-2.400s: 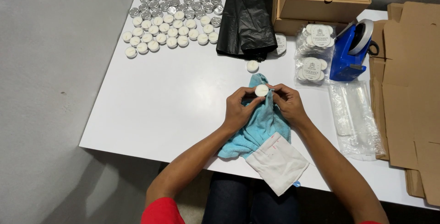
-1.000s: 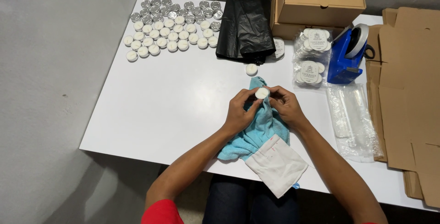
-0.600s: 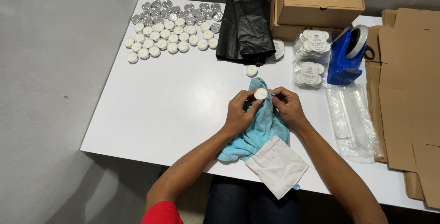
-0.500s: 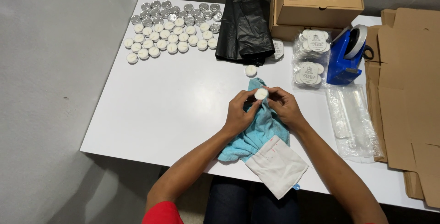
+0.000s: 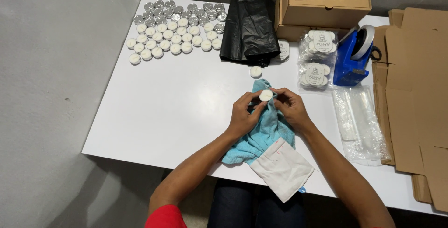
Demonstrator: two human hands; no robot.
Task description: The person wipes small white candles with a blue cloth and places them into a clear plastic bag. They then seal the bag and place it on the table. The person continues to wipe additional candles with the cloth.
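Note:
Both hands meet over the middle of the white table [image 5: 177,102]. My left hand [image 5: 243,113] pinches a small white tealight candle [image 5: 265,95] at its fingertips. My right hand [image 5: 290,107] grips the same tealight from the other side, with a light blue cloth [image 5: 261,134] bunched under both hands. A white cloth pouch [image 5: 282,167] lies on the blue cloth's near end, at the table's front edge. One loose tealight [image 5: 255,71] sits just beyond the hands.
Several rows of tealights [image 5: 175,27] fill the far left. A black plastic bag [image 5: 247,25], cardboard boxes [image 5: 322,6], packed tealight bundles [image 5: 318,60], a blue tape dispenser [image 5: 353,55], clear plastic bags [image 5: 359,120] and flat cardboard [image 5: 417,92] lie at the back and right.
Both hands have stayed at the same spot with the tealight and the blue cloth; only small finger shifts around the tealight show.

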